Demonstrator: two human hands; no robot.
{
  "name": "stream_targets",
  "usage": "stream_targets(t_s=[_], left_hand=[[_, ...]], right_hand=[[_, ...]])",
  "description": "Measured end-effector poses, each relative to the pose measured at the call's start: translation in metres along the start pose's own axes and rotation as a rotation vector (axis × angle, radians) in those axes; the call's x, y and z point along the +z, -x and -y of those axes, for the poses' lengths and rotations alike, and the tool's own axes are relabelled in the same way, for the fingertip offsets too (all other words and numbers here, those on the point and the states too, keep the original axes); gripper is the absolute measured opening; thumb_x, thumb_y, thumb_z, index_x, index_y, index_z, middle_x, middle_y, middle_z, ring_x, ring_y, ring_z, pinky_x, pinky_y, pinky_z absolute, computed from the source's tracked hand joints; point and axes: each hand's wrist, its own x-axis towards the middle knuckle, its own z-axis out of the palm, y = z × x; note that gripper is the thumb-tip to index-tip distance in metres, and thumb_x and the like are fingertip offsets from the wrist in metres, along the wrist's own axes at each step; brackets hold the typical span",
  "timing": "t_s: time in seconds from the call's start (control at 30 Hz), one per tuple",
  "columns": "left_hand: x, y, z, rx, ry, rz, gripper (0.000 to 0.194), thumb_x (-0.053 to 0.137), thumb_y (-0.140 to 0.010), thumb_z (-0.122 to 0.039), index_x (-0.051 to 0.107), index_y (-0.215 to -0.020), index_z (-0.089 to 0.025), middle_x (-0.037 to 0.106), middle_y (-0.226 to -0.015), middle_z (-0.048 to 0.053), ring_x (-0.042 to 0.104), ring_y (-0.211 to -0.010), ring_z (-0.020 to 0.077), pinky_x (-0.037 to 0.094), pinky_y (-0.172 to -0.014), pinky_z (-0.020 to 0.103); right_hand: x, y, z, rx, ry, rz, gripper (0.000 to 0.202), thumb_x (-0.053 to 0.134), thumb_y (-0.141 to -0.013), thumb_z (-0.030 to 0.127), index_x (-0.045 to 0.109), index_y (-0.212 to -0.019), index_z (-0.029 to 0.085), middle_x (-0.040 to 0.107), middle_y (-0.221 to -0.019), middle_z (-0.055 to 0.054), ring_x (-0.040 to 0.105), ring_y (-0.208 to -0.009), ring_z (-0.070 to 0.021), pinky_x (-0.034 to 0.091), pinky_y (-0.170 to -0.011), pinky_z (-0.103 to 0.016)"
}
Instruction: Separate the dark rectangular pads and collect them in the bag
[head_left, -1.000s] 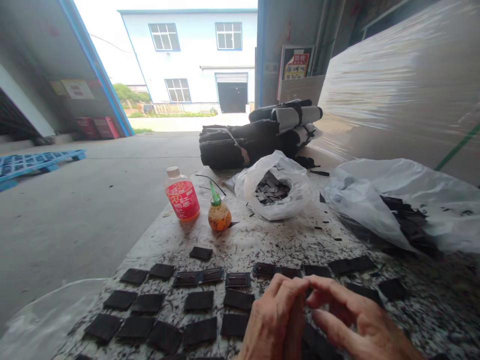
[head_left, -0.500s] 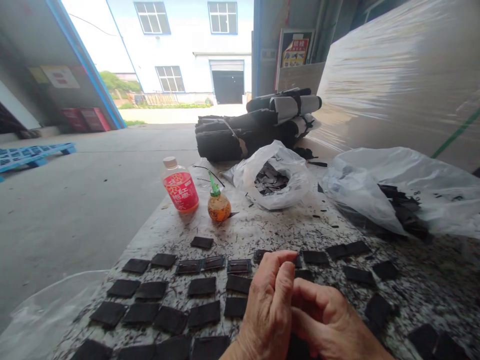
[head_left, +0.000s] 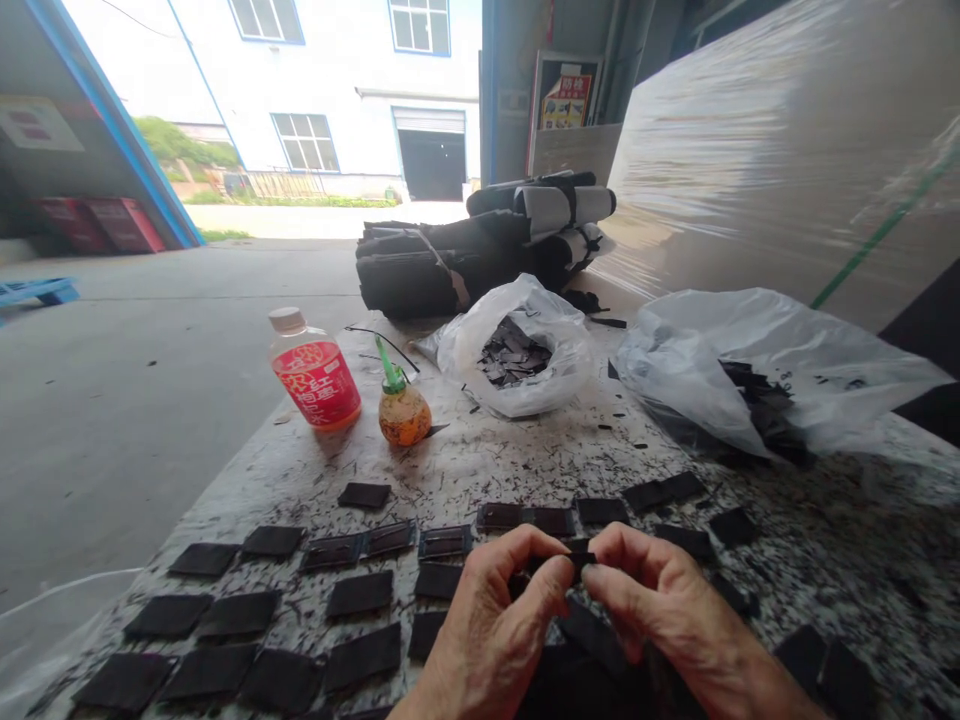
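Observation:
A small black piece [head_left: 579, 560] is pinched between the fingertips of both hands, just above the table; its exact kind does not show. My left hand [head_left: 502, 605] grips its left end with thumb and index finger. At the right end, my right hand [head_left: 651, 590] has thumb and fingers closed on it. Rows of flat black rectangular pieces [head_left: 360, 593] lie to the left of my hands. Some, like the piece [head_left: 446, 542] beyond my left hand, have a shiny, clear-edged surface. Dark material lies under my hands, partly hidden by them.
On the speckled table [head_left: 480, 470] stand a red-labelled bottle [head_left: 315, 378] and a round squeeze bottle [head_left: 403, 412] with a green nozzle. Behind are a plastic bag [head_left: 555, 375] of black scraps, another bag [head_left: 697, 370] at right, and black rolls [head_left: 450, 255]. A wrapped stack [head_left: 735, 160] rises at right.
My hands have drawn slightly apart from their earlier overlap, and the black piece now shows between the fingertips. The view has turned a little to the right.

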Motion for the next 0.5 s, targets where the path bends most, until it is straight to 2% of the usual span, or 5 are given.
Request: stream_targets(t_s=[0.13, 0.2, 0.27, 0.37, 0.5], left_hand=[[0.002, -0.002, -0.001, -0.005, -0.068, 0.025, 0.025, 0.047, -0.082, -0.034, 0.059, -0.068, -0.017, 0.054, -0.06, -0.003, 0.049, -0.061, 0.0112, 0.038, -0.061, 0.022], [-0.005, -0.001, -0.002, 0.032, -0.161, 0.022, 0.021, 0.048, -0.082, -0.034, 0.063, -0.079, -0.019, 0.056, -0.059, -0.003, 0.05, -0.057, 0.0112, 0.038, -0.057, 0.022], [-0.018, 0.0, -0.003, 0.161, -0.348, -0.054, 0.022, 0.047, -0.083, -0.033, 0.061, -0.097, -0.022, 0.063, -0.068, -0.003, 0.056, -0.059, 0.0113, 0.041, -0.059, 0.021], [-0.04, 0.003, -0.002, 0.404, -0.675, -0.214, 0.02, 0.043, -0.087, -0.028, 0.056, -0.102, -0.025, 0.068, -0.092, -0.001, 0.064, -0.077, 0.0105, 0.045, -0.071, 0.018], [-0.047, 0.006, 0.01, 0.472, -1.061, -0.096, 0.025, 0.038, -0.083, -0.012, 0.054, -0.099, -0.024, 0.063, -0.075, -0.003, 0.062, -0.058, 0.0119, 0.047, -0.05, 0.019]], right_hand=[[-0.004, -0.001, 0.001, 0.002, 0.005, -0.017, 0.023, 0.069, -0.065, 0.034, 0.063, -0.079, 0.017, 0.056, -0.062, 0.006, 0.045, -0.043, -0.0049, 0.039, -0.04, -0.017], [-0.008, -0.003, 0.003, 0.001, 0.025, -0.039, 0.018, 0.069, -0.065, 0.032, 0.063, -0.071, 0.016, 0.057, -0.06, 0.005, 0.048, -0.044, -0.0059, 0.041, -0.04, -0.017], [-0.015, -0.007, 0.005, 0.001, 0.051, -0.091, 0.017, 0.068, -0.067, 0.032, 0.062, -0.068, 0.017, 0.056, -0.058, 0.006, 0.05, -0.042, -0.0057, 0.041, -0.041, -0.017], [-0.023, -0.016, 0.01, -0.011, 0.079, -0.162, 0.02, 0.068, -0.066, 0.035, 0.06, -0.07, 0.018, 0.056, -0.057, 0.008, 0.053, -0.041, -0.0065, 0.042, -0.042, -0.018], [-0.017, -0.029, 0.015, -0.026, 0.141, -0.136, 0.016, 0.067, -0.067, 0.032, 0.06, -0.067, 0.018, 0.055, -0.052, 0.007, 0.054, -0.041, -0.0079, 0.042, -0.043, -0.018]])
